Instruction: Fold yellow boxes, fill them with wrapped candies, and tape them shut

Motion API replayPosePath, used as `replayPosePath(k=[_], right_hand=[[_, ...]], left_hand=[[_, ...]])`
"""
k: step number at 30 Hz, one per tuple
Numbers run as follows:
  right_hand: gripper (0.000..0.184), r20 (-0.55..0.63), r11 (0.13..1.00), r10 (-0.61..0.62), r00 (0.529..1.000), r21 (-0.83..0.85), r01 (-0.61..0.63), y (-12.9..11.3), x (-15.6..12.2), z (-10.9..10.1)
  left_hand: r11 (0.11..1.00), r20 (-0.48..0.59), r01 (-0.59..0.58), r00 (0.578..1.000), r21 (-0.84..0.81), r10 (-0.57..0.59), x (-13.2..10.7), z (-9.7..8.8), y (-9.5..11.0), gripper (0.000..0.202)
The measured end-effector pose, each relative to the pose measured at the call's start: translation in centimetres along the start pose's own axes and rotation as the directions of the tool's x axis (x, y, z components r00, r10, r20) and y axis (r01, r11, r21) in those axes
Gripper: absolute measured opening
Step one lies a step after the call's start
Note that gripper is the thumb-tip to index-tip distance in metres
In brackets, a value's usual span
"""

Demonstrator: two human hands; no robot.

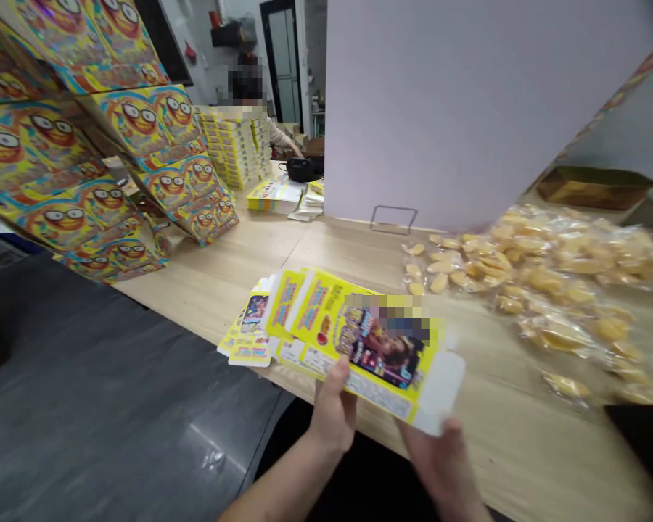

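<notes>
My left hand (334, 406) grips the lower edge of a yellow printed carton (326, 312), its thumb on top and its fingers underneath. At the carton's white end flap, my right hand (440, 457) is closed with the thumb up against the flap; its other fingers are partly hidden below. The carton looks flattened and lies over other flat yellow cartons (283, 301), fanned out to the left. More flat cartons (250, 351) rest on the table edge, left of those in hand.
Wrapped yellow pieces (549, 268) are heaped on the table (348, 246) at right. Tall stacks of colourful boxes (141, 116) stand at left. A large pale panel (424, 109) rises behind. A person (277, 134) is beyond stacked yellow boxes (231, 148). A dark object (642, 442) sits at lower right.
</notes>
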State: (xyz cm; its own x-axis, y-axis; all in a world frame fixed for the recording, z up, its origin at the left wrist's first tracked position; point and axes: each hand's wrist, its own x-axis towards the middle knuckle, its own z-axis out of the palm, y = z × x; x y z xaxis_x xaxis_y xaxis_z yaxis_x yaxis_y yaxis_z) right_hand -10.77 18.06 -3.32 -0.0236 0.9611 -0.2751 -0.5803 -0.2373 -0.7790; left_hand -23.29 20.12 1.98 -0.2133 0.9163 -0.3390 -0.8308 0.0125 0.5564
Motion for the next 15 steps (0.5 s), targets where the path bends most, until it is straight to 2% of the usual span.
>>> replayPosePath(k=[1, 3, 5, 8, 11, 13, 15], right_hand=[[0.084, 0.051, 0.998, -0.044, 0.998, 0.056, 0.041, 0.9, -0.6, 1.7], [0.091, 0.113, 0.986, -0.098, 0.989, 0.147, 0.081, 2.3, -1.4, 4.8], [0.086, 0.092, 0.966, -0.080, 0.993, 0.252, 0.054, 3.1, -1.4, 6.5], [0.067, 0.034, 0.917, 0.065, 0.997, 0.392, -0.073, 3.2, -0.2, 6.4], [0.062, 0.032, 0.886, 0.171, 0.985, 0.433, -0.168, 2.8, 0.8, 4.9], [0.058, -0.008, 0.886, 0.173, 0.985, 0.438, -0.152, 2.4, 1.1, 4.3], [0.052, -0.070, 0.898, 0.146, 0.987, 0.428, -0.103, 1.9, 1.3, 4.3]], left_hand=[[0.999, -0.009, -0.032, 0.999, -0.002, 0.032, 0.3, 0.3, 0.3, 0.073], [0.997, 0.001, -0.075, 0.997, 0.015, 0.075, 0.5, 0.4, 0.2, 0.067], [0.990, 0.030, -0.109, 0.994, 0.088, 0.107, 0.4, -0.4, -0.6, 0.061], [0.916, 0.095, -0.162, 0.986, 0.366, 0.137, 0.0, -3.2, -2.1, 0.054], [0.754, 0.189, -0.133, 0.982, 0.644, 0.012, 0.0, -5.5, -2.9, 0.046], [0.682, 0.260, -0.159, 0.964, 0.714, -0.048, -0.1, -5.9, -2.9, 0.044], [0.666, 0.306, -0.218, 0.952, 0.713, -0.016, -0.2, -5.8, -2.8, 0.046]])
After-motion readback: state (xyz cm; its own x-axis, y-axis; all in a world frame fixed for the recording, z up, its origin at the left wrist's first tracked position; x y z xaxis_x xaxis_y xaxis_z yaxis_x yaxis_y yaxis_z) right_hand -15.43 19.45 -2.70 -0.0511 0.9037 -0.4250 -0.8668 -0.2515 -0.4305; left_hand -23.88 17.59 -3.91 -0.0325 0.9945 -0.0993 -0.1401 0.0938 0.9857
